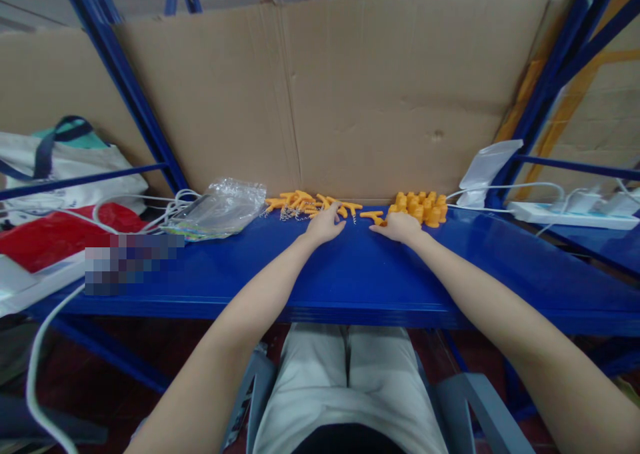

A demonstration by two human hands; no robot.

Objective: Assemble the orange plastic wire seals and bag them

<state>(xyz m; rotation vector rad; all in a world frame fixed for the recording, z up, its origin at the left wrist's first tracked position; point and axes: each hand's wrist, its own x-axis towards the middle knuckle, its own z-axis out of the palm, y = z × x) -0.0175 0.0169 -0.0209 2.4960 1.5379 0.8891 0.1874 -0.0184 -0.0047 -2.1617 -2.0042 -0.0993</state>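
My left hand (326, 225) reaches to the right end of a loose pile of orange corkscrews (299, 203). Its thumb and fingers are apart, and I make out nothing held in it. The corkscrews have T-shaped handles and thin metal spirals. My right hand (401, 227) is closed at one orange T-handled corkscrew (371, 215), whose stem runs in between thumb and fingers; the fingertips are hidden. Just behind and to the right of that hand, a cluster of orange caps (429, 207) stands upright in tight rows.
Both hands work over a blue metal table (345, 277) backed by a tall cardboard sheet (380, 101). Clear plastic bags (220, 207), white cables and a red bag (75, 231) lie to the left. On the right are a white power strip (575, 215) and a blue frame post (555, 74).
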